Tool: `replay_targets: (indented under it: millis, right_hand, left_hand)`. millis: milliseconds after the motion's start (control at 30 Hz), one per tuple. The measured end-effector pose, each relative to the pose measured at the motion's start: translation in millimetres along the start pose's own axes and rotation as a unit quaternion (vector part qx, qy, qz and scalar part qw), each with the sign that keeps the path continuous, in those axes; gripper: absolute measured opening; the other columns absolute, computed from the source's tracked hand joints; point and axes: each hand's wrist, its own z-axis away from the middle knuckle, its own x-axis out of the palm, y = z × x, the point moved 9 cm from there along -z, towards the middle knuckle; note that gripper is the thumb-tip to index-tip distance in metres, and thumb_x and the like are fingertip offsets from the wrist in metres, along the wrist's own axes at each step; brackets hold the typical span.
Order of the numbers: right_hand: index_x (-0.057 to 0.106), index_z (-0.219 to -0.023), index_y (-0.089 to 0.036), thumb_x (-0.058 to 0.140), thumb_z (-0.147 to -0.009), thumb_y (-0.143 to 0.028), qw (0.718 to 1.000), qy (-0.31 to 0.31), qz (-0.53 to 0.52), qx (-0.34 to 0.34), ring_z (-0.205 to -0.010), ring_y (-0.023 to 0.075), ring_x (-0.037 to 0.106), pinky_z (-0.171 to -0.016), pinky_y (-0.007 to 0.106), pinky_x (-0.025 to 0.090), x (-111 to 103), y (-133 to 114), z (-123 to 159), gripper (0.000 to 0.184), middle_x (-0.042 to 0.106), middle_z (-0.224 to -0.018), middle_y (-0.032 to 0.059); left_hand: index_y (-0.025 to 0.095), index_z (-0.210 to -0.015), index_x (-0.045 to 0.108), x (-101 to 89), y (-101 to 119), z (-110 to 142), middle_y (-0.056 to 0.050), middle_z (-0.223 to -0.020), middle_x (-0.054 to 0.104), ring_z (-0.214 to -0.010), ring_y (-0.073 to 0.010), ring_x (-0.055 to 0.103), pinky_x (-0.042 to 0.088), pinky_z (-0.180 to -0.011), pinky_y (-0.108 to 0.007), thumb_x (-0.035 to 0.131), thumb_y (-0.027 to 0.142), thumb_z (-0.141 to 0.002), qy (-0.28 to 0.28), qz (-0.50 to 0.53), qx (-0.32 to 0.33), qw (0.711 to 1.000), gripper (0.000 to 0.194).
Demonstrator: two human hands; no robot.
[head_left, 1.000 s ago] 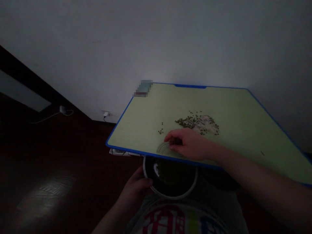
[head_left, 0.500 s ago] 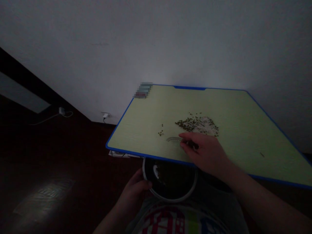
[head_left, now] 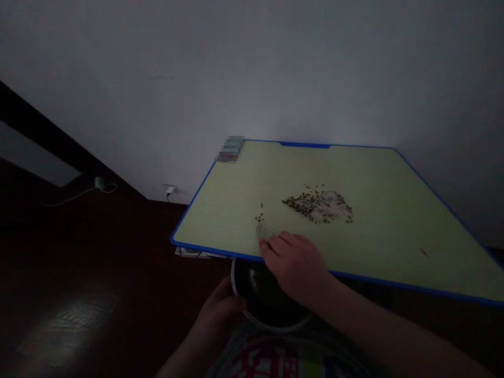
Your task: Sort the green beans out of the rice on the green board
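Note:
My right hand (head_left: 293,265) is closed on a clear, curved-edged piece that looks like a protractor (head_left: 264,231), resting at the front of the pale green tabletop (head_left: 378,231). Just beyond it lie several loose green beans (head_left: 259,216), apparently mung beans. Further back, a spread pile of the beans mixed with pale grains (head_left: 325,206) covers the middle of the top. Below the front edge, my left hand (head_left: 220,310) grips the left rim of a dark bowl (head_left: 268,302) with a light rim. My right forearm and hand hide part of the bowl.
A blue border (head_left: 378,282) edges the table, which stands against a grey wall (head_left: 315,68). A pixelated patch (head_left: 231,149) covers the back left corner. A small dark mark (head_left: 423,252) lies at the right. A plug with a cable (head_left: 170,190) sits low on the wall.
My right hand has moved left and toward me with the clear protractor, uncovering the pile's front edge. My left hand stays on the bowl, which keeps its place under the edge.

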Motion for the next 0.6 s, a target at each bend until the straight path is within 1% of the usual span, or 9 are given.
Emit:
replay_targets:
  millis: [133, 233, 300, 367, 467, 533, 600]
  right_hand:
    - [0.068, -0.101, -0.013, 0.061, -0.082, -0.012, 0.999, 0.006, 0.033, 0.035, -0.075, 0.0209, 0.056, -0.061, 0.034, 0.037, -3.2, 21.8, 10.0, 0.02, 0.066, -0.078, 0.0063]
    - [0.069, -0.099, -0.013, 0.06, -0.082, -0.01, 0.997, 0.023, 0.045, 0.053, -0.073, 0.0205, 0.055, -0.062, 0.034, 0.037, -8.3, 31.7, 16.4, 0.019, 0.065, -0.076, 0.0061]
    - [0.069, -0.099, -0.012, 0.06, -0.081, -0.009, 0.998, 0.027, 0.038, 0.047, -0.073, 0.0203, 0.055, -0.061, 0.034, 0.037, -9.3, 30.1, 17.3, 0.019, 0.065, -0.076, 0.006]
    - [0.068, -0.1, -0.012, 0.061, -0.081, -0.011, 0.999, 0.024, 0.024, 0.03, -0.073, 0.0205, 0.055, -0.062, 0.034, 0.037, -8.2, 23.5, 15.0, 0.02, 0.065, -0.076, 0.0056]
    - [0.068, -0.101, -0.013, 0.061, -0.082, -0.013, 1.0, 0.018, 0.01, 0.012, -0.073, 0.0207, 0.055, -0.061, 0.034, 0.037, -4.5, 14.8, 7.8, 0.02, 0.065, -0.077, 0.0052]
    - [0.067, -0.102, -0.013, 0.061, -0.083, -0.014, 1.0, 0.015, 0.008, 0.014, -0.073, 0.0208, 0.055, -0.06, 0.034, 0.037, -1.9, 14.2, 2.9, 0.021, 0.065, -0.077, 0.0053]
    - [0.067, -0.102, -0.014, 0.06, -0.084, -0.013, 1.0, 0.011, 0.007, 0.018, -0.074, 0.0208, 0.055, -0.061, 0.034, 0.037, 0.4, 16.2, -0.5, 0.02, 0.065, -0.078, 0.0055]
  left_hand:
    - [0.019, -0.109, 0.066, -3.5, -3.3, -2.7, -0.008, -0.095, 0.078, -0.094, -0.0319, 0.069, 0.052, -0.083, -0.044, 0.066, 0.008, -0.059, -0.004, 0.001, -0.011, 1.0, 0.051]
    - [0.019, -0.11, 0.066, -2.9, -5.3, -3.0, -0.009, -0.099, 0.078, -0.094, -0.032, 0.069, 0.051, -0.085, -0.044, 0.068, 0.009, -0.059, -0.008, 0.006, -0.022, 1.0, 0.052]
    - [0.019, -0.108, 0.067, -1.8, -4.5, -2.8, -0.01, -0.098, 0.078, -0.092, -0.0316, 0.07, 0.051, -0.086, -0.044, 0.068, 0.009, -0.059, -0.009, 0.006, -0.02, 1.0, 0.05]
    - [0.019, -0.106, 0.068, -0.8, -2.6, -2.4, -0.009, -0.096, 0.078, -0.094, -0.0312, 0.07, 0.051, -0.086, -0.043, 0.066, 0.008, -0.059, -0.007, 0.002, -0.013, 1.0, 0.049]
    - [0.02, -0.106, 0.068, -3.1, -2.7, -1.7, -0.009, -0.097, 0.079, -0.098, -0.0309, 0.068, 0.051, -0.085, -0.04, 0.067, 0.007, -0.058, 0.014, -0.004, -0.016, 1.0, 0.05]
    - [0.02, -0.107, 0.068, -5.3, -3.5, -1.5, -0.009, -0.099, 0.078, -0.098, -0.0315, 0.068, 0.052, -0.084, -0.041, 0.067, 0.008, -0.057, 0.026, -0.005, -0.019, 0.999, 0.051]
    - [0.019, -0.108, 0.068, -5.8, -3.7, -1.6, -0.01, -0.098, 0.078, -0.098, -0.0322, 0.068, 0.053, -0.083, -0.041, 0.067, 0.008, -0.057, 0.027, -0.004, -0.017, 0.999, 0.051]
